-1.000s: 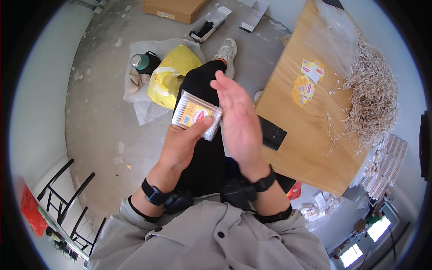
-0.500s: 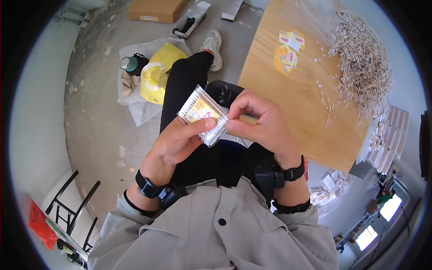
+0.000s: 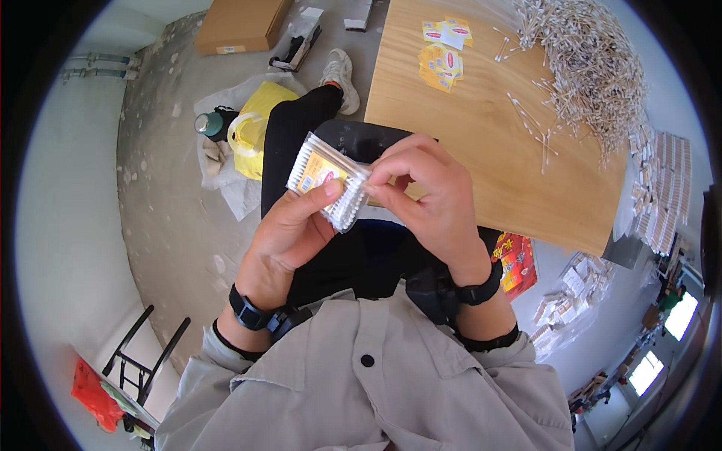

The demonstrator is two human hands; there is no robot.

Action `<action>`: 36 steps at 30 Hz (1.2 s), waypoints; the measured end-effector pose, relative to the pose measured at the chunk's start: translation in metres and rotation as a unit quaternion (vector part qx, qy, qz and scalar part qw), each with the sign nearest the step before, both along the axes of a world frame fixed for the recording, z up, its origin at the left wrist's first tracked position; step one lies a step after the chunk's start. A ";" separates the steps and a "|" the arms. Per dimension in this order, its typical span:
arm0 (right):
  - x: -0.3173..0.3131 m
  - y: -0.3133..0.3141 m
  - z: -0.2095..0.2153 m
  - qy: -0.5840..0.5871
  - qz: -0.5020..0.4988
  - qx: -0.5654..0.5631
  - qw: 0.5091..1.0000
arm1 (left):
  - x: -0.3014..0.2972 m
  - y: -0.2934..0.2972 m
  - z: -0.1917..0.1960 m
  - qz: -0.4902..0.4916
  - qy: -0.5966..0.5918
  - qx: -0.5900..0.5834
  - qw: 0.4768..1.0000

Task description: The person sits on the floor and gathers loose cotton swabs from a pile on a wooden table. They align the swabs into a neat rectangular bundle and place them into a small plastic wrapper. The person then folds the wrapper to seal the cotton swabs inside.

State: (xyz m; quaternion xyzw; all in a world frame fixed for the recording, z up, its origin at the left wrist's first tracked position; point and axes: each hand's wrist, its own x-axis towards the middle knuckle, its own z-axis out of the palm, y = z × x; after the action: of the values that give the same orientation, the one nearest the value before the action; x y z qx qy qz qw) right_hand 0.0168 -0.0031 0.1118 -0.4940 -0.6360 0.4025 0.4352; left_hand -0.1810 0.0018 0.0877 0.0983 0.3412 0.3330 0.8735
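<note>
In front of my lap, a clear plastic pack of cotton swabs [image 3: 325, 180] with a yellow card inside is tilted in my left hand [image 3: 289, 225]. The left thumb presses on the card side, and the fingers support it from behind. At the pack's right edge, the thumb and index finger of my right hand [image 3: 429, 192] pinch the plastic wrapper. The rest of the right fingers are curled. White swab tips line both ends of the pack.
On the wooden table [image 3: 451, 143] to the right lie yellow cards [image 3: 442, 66], a few loose swabs and a large swab heap [image 3: 587, 60]. Packed swabs [image 3: 662, 195] are stacked beyond its right edge. A yellow bag [image 3: 256, 128] and green-capped bottle [image 3: 210, 123] rest on the floor at left.
The view has shifted, so the table appears farther left and a red printed package shows beneath its near edge. Both hands keep their hold on the swab pack, which is slightly more upright.
</note>
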 end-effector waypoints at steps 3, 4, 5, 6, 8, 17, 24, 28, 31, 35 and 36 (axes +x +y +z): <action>0.006 0.000 0.000 -0.011 -0.027 0.024 0.999 | -0.001 0.005 -0.002 0.003 -0.046 -0.021 0.999; 0.006 -0.006 -0.001 -0.004 -0.038 0.019 0.999 | 0.000 0.003 -0.002 0.006 -0.033 -0.007 0.999; 0.008 -0.006 0.000 0.012 -0.040 -0.005 0.999 | 0.003 0.003 -0.002 0.008 -0.019 0.005 1.000; 0.008 -0.005 0.003 0.036 -0.049 -0.058 0.996 | 0.006 0.005 -0.002 0.011 -0.006 0.018 1.000; 0.010 -0.002 0.010 0.079 -0.069 -0.159 0.982 | 0.013 0.006 -0.001 0.011 0.029 0.042 0.999; 0.005 -0.012 -0.016 0.133 -0.142 -0.026 0.981 | 0.032 0.006 0.005 0.030 0.015 0.017 0.999; 0.019 -0.011 -0.013 0.045 -0.148 0.022 0.988 | 0.040 0.009 0.000 0.013 -0.003 0.000 1.000; 0.023 -0.010 -0.011 -0.140 -0.162 0.129 0.968 | 0.048 0.010 -0.002 0.020 0.015 -0.001 1.000; 0.017 -0.013 -0.017 -0.031 -0.206 0.075 0.975 | 0.054 0.011 0.001 0.033 0.027 -0.003 0.999; 0.010 -0.024 -0.018 0.059 -0.258 0.043 0.963 | 0.051 0.017 -0.006 0.042 0.054 0.016 0.997; 0.008 -0.026 -0.016 0.043 -0.233 0.030 0.971 | 0.051 0.019 -0.009 0.047 0.051 0.021 0.997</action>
State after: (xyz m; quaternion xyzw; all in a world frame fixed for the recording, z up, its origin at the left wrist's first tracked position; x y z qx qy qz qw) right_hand 0.0252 -0.0288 0.0958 -0.5976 -0.4958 0.2918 0.5584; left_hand -0.1297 0.0204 0.0790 0.1172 0.3828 0.3753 0.8360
